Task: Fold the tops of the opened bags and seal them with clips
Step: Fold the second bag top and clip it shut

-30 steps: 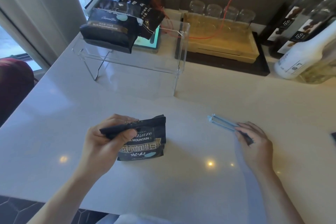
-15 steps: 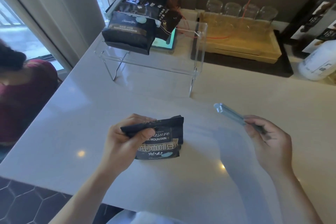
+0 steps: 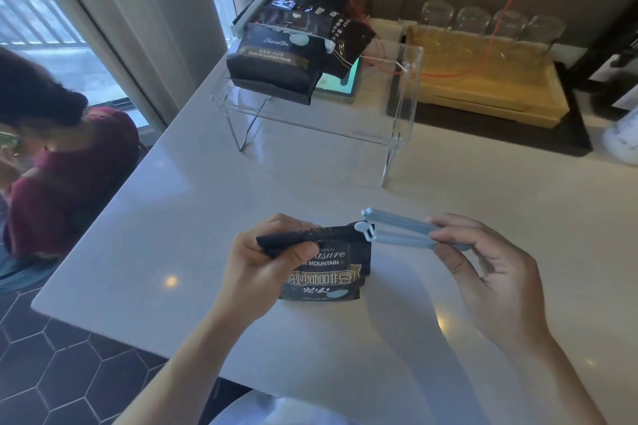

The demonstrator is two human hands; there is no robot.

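step: top of the small black foil coffee bag (image 3: pixel 326 267) is folded over; clip is at the fold's right end, not yet on
next move: judged — slide the open clip along the fold toward the left hand, then press it closed; needs the fold kept flat and tight
left hand (image 3: pixel 267 260): clenched on the folded top of the coffee bag, thumb over the fold, pinning it
right hand (image 3: pixel 483 266): grasping the long pale blue plastic sealing clip (image 3: pixel 400 229) by its far end, fingers pinched round both arms
clip: arms parted, hinge end touching the coffee bag's upper right corner
coffee bag: upright on the white stone tabletop (image 3: pixel 345 183), just in front of the person, between both hands
contents: cannot tell, bag is opaque
clear acrylic riser shelf (image 3: pixel 407 86): well behind the coffee bag; holds a pile of larger black bags (image 3: pixel 276 69); at least one carries a pale clip, the rest unclear
wooden tray (image 3: pixel 483 86): behind and right of the coffee bag, a row of upturned drinking glasses (image 3: pixel 490 24) along its back; the tray looks otherwise bare
risk: judged — fold may spring open if left hand loosens before the clip closes
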